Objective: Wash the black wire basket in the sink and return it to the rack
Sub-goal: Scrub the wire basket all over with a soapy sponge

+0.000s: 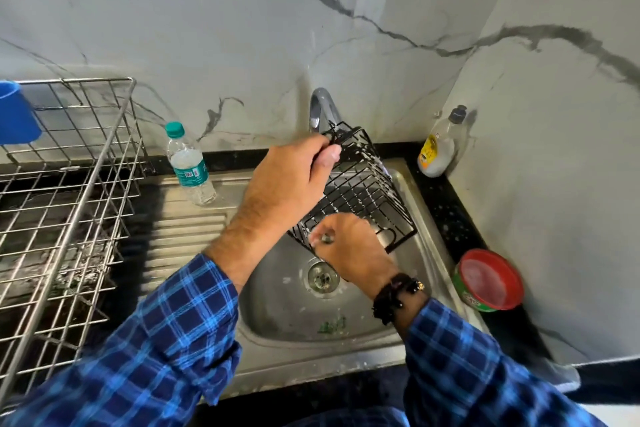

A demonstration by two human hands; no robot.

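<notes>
- Left hand [294,180], wrist raised, pinches the top rim of the black wire basket [363,184].
- Basket tilted, soapy, over the sink [277,308].
- Right hand [349,246], knuckles up, curled at its lower edge; grip unclear.

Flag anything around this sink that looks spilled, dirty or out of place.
Green scraps lie in the sink near its front wall, and white specks dot the black counter to its right: likely leftovers and splashed suds. The black wire basket tilts only because the left hand holds it.
</notes>
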